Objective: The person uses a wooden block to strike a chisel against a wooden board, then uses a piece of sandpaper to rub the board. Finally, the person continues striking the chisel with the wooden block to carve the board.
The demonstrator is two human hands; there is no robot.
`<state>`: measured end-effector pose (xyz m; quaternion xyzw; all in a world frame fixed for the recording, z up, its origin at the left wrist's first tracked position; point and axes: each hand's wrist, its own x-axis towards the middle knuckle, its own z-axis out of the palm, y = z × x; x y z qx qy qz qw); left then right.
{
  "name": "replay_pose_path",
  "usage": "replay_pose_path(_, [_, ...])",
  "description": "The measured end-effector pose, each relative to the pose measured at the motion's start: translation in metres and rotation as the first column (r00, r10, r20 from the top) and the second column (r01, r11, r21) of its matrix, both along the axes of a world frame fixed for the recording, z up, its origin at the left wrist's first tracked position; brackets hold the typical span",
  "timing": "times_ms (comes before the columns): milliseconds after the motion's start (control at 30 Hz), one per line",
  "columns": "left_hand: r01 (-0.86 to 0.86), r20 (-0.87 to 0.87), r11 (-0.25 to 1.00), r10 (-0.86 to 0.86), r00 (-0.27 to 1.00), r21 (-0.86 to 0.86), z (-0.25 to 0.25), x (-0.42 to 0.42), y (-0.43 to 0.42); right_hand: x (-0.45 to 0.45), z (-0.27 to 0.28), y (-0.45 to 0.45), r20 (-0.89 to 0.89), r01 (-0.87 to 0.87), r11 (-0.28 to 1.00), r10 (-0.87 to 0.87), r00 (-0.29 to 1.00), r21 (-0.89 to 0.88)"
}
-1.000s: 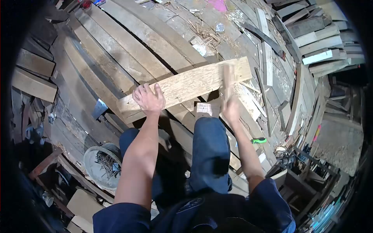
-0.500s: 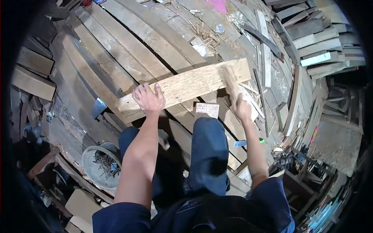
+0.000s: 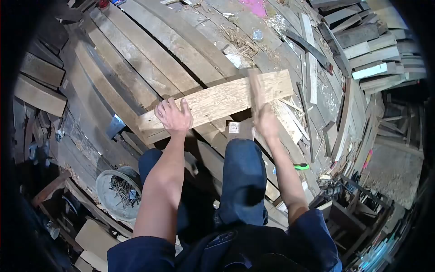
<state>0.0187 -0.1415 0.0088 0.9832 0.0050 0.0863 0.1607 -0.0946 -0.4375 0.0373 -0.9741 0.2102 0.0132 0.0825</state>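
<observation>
A pale wooden board point(image 3: 217, 99) lies slantwise in front of my knees. My left hand point(image 3: 174, 115) grips its left end, the fingers bent over the top towards the far edge and the thumb apart. My right hand point(image 3: 267, 122) is closed around the near end of a narrow, wooden-looking tool point(image 3: 255, 90). That tool lies across the right part of the board and is smeared by motion, so its exact kind cannot be made out. A small block with a white label point(image 3: 234, 128) sits just beyond my right knee point(image 3: 244, 158).
A bucket of nails point(image 3: 118, 190) stands at the left. A metal blade point(image 3: 116, 126) lies near the board's left end. Stacked timber point(image 3: 374, 56) fills the upper right. A green-handled tool point(image 3: 301, 167) lies beside my right forearm. Wood scraps point(image 3: 242, 45) litter the planks beyond.
My right hand and its tool have moved left along the board. My left hand and the board stay in place. My right forearm now covers more of the blue object beside my knee.
</observation>
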Motion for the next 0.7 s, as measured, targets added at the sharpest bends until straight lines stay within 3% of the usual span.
replay_pose_path(33, [-0.002,-0.01,1.0,0.002,1.0,0.004,0.0,-0.001,0.0,0.001,0.027,0.026,-0.081,-0.061,0.968,0.082,0.993,0.242])
replay_pose_path(100, [-0.01,-0.025,1.0,0.01,1.0,0.011,0.0,0.0,-0.001,0.006,0.053,0.028,-0.237,-0.214,0.972,0.231,0.944,0.095])
replay_pose_path(167, [-0.004,-0.047,1.0,0.004,0.999,0.005,0.003,-0.001,0.0,0.016,0.049,0.001,-0.144,-0.07,0.995,0.08,0.986,0.077])
replay_pose_path(200, [-0.002,-0.055,1.0,0.002,0.998,0.004,0.005,0.0,0.001,0.019,0.028,-0.014,-0.151,0.076,0.997,-0.075,0.986,-0.001])
replay_pose_path(300, [-0.01,-0.062,1.0,0.009,0.998,-0.013,0.005,0.0,0.0,0.033,0.015,-0.004,-0.098,0.211,0.977,-0.207,0.973,0.036])
replay_pose_path(333, [-0.005,-0.078,1.0,0.005,0.997,-0.005,0.006,0.0,0.0,0.035,0.03,0.022,-0.175,0.084,0.994,-0.095,0.98,-0.073])
replay_pose_path(433, [-0.013,-0.037,1.0,0.013,0.999,0.001,0.002,-0.001,-0.001,0.032,0.065,0.064,-0.261,-0.172,0.981,0.191,0.946,0.093])
replay_pose_path(467, [-0.008,-0.055,1.0,0.008,0.998,-0.002,0.003,0.0,0.0,0.04,0.083,0.055,-0.329,-0.17,0.981,0.192,0.925,0.095])
replay_pose_path(567, [-0.013,-0.061,0.999,0.01,0.998,-0.039,0.007,0.001,0.001,0.051,0.058,-0.006,-0.285,0.089,0.994,-0.067,0.956,0.064])
replay_pose_path(667, [-0.007,-0.065,1.0,0.005,0.998,-0.018,0.0,0.0,0.003,0.062,0.053,0.008,-0.245,0.193,0.979,-0.201,0.948,-0.06])
replay_pose_path(700, [-0.006,-0.074,1.0,0.005,0.997,-0.015,0.001,0.002,0.002,0.069,0.067,0.034,-0.38,0.125,0.992,-0.123,0.917,-0.02])
